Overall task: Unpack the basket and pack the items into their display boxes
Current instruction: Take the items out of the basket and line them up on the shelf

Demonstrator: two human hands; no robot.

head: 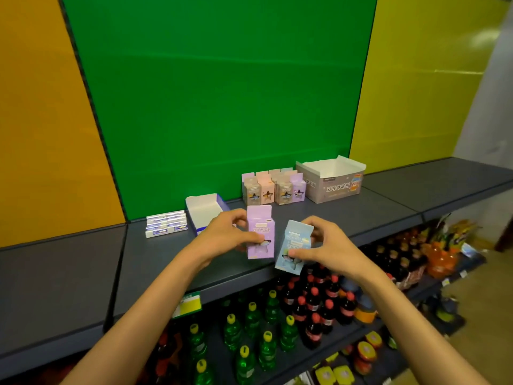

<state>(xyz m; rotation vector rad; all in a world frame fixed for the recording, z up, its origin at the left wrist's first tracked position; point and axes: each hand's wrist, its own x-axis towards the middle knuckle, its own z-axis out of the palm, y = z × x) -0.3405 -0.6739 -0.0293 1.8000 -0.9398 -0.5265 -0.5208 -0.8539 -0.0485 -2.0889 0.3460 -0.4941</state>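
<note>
A single head-worn wide-angle view looks forward and down, close over both forearms, at a dark shelf (361, 215) before a green panel (216, 93); edges bend, probably from lens distortion.

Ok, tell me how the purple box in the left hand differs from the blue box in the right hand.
The purple box stands roughly upright; the blue box tilts, its top leaning right. The purple box is over the shelf; the blue box juts past the shelf's front edge. The left hand grips the purple box from its left side; the right hand pinches the blue box from its right. They share shape, apparent size and a star-shaped window.
</note>
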